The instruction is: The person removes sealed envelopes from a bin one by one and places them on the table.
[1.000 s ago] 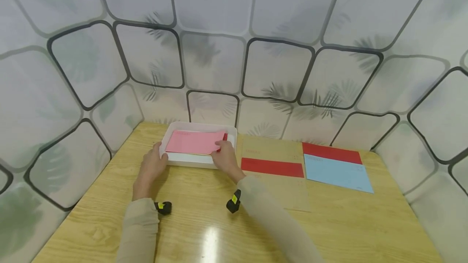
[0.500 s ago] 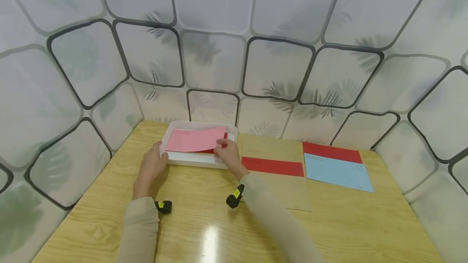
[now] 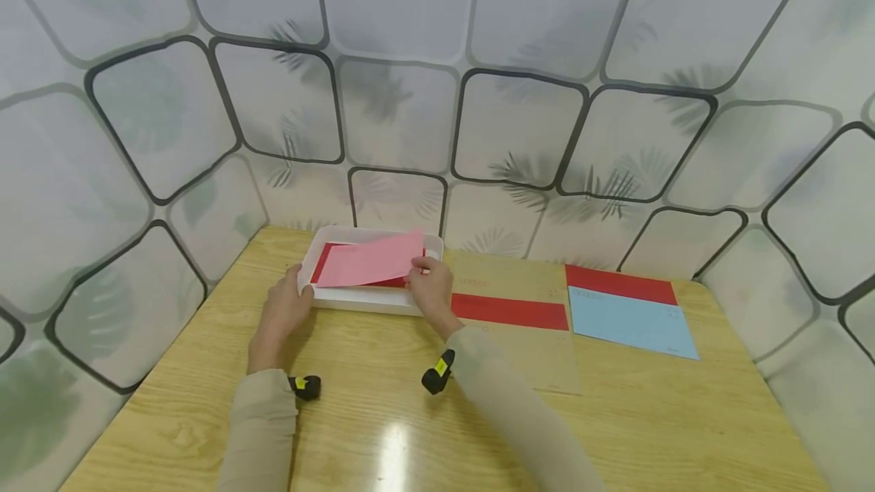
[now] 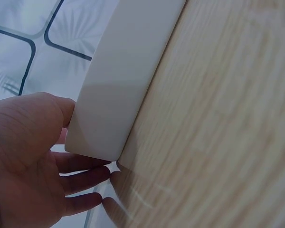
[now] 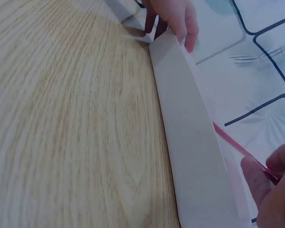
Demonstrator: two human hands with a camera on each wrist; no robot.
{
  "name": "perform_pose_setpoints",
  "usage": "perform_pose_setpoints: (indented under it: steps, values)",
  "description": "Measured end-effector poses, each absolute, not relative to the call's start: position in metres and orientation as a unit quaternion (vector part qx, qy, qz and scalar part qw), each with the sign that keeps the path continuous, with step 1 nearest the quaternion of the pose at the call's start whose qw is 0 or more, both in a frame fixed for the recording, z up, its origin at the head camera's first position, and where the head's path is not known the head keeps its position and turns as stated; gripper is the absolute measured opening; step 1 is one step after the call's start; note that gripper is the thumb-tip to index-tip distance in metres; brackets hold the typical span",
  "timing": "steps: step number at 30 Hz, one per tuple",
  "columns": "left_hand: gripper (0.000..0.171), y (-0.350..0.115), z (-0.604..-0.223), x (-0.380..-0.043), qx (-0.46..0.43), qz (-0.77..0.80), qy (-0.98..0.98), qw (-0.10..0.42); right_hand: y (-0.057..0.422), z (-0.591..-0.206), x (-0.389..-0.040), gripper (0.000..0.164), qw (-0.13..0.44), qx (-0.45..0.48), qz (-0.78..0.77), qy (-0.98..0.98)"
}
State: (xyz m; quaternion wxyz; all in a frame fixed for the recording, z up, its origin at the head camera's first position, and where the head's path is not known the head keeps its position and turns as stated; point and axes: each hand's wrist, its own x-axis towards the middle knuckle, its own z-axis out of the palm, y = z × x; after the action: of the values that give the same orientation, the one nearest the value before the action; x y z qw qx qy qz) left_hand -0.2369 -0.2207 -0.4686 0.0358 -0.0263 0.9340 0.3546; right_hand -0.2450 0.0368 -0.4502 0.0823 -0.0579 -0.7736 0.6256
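In the head view a shallow white tray [image 3: 369, 301] stands at the back left of the table. My left hand [image 3: 285, 302] holds its front left corner; the left wrist view has the thumb at the rim and the fingers against the outer side. With thumb and fingers, my right hand [image 3: 431, 291] pinches the right end of a pink envelope [image 3: 369, 262]. That end is raised and the envelope slants over the tray. Beneath it a red envelope [image 3: 320, 267] shows at the left and front. What lies lower in the tray is hidden.
Right of the tray, a brown envelope [image 3: 509, 272], a red envelope [image 3: 509, 311] and another brown envelope [image 3: 516, 355] overlap on the wooden table [image 3: 355, 431]. Farther right, a light blue envelope [image 3: 629, 321] covers part of a red one [image 3: 622, 285]. Patterned curtains [image 3: 403, 120] surround the table.
The right hand has moved slightly right and raised the pink envelope's right end. That envelope has shifted and tilted, uncovering the red one below. The left hand stays at the tray corner.
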Motion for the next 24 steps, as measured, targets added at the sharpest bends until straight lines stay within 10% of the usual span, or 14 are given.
perform_pose_setpoints:
  steps: [24]
  values:
    - [0.064,-0.219,-0.465,-0.234,-0.038,0.362,0.93,0.048,0.085,-0.449,-0.235,0.025,0.16,-0.094,0.703,-0.687]
